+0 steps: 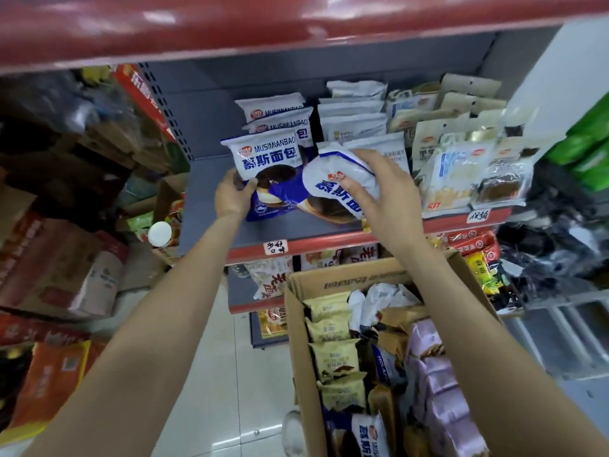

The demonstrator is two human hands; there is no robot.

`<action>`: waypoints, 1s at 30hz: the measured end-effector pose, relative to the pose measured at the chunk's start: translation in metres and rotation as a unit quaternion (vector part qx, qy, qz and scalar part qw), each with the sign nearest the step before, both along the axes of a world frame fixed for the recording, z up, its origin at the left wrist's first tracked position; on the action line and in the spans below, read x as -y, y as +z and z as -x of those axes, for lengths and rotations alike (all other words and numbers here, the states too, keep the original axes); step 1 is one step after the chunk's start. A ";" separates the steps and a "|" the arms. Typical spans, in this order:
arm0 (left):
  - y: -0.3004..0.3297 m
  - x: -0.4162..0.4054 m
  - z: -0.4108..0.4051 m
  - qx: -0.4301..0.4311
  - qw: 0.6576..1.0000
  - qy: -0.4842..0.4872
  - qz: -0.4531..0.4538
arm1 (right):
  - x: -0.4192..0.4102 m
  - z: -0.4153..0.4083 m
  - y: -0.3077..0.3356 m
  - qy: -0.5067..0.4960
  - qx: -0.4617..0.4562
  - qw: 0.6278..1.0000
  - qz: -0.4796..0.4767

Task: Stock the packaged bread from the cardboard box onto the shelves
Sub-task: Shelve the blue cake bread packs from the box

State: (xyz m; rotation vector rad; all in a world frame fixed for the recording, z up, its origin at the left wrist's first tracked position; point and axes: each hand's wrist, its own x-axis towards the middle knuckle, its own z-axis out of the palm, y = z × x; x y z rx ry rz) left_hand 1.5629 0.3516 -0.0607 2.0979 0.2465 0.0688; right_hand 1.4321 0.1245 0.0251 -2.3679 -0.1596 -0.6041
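Cardboard box (298, 328) nearest, its lower end cut off, packs jumbled inside. Above it, right hand (385, 196) fingers curl round a tilted bread pack (342, 184); left hand (232, 194) pinches an upright pack (268, 166) on the shelf (211, 206). Behind the fingers, more packs half-hidden.

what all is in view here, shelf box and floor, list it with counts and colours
mousse bread packs: four upright plus one tilted, white and blue, grey shelf left
tilted pack: one, white and blue, on shelf, front of row
other bread packs: many, white and beige, shelf right
shelf: one, grey with red edge
cardboard box: one, brown, below shelf, full of beige, lilac, blue packs
side cartons: several, brown and orange, left
left hand: holds front upright pack
right hand: fingers grip tilted pack
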 end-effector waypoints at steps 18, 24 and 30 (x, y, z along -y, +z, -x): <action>0.006 0.007 0.030 -0.056 0.965 -0.066 0.248 | -0.062 -0.102 -0.060 -0.046 0.003 0.980 0.195; 0.015 0.016 0.067 0.008 0.987 -0.014 0.162 | -0.045 -0.015 -0.082 -0.023 0.043 0.995 0.082; 0.003 0.020 0.145 0.097 0.992 -0.030 0.076 | 0.001 0.092 -0.130 0.020 -0.111 0.993 0.032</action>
